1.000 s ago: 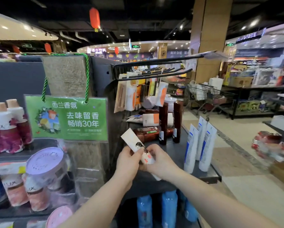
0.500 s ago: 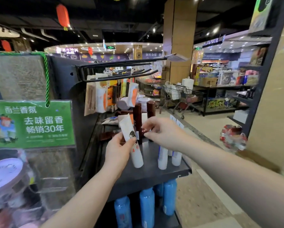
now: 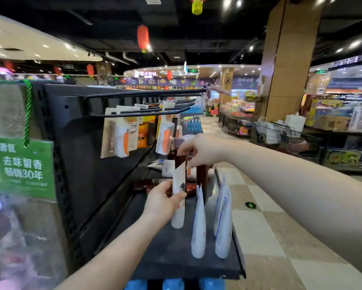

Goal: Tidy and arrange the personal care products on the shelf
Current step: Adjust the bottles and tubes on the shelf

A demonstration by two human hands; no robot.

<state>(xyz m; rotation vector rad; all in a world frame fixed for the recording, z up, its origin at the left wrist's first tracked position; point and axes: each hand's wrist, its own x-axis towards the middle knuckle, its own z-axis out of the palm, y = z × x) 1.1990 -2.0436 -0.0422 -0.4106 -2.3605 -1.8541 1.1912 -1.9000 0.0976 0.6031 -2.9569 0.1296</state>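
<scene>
Left hand (image 3: 162,204): thumb and fingers were wrapped round the middle of the white plastic tube with a dark printed figure (image 3: 180,176). The tube stood upright, cap down, cap end at the dark grey shelf board (image 3: 171,258), just left of the white squeeze tubes with blue print (image 3: 198,231), which stood cap-down near the board's outer edge.

Right hand (image 3: 203,150): reached over the tube, fingers curled, thumb tip at the top of a tall dark brown bottle (image 3: 180,162) directly behind the tube. Motion blur; I could not tell whether it was actually gripping the bottle.

A second dark brown bottle (image 3: 202,174) stood just right of the first. Carded white-and-orange packs (image 3: 123,135) hung from black wire hooks above. A green hanging sign with white lettering (image 3: 23,168) was at far left.
</scene>
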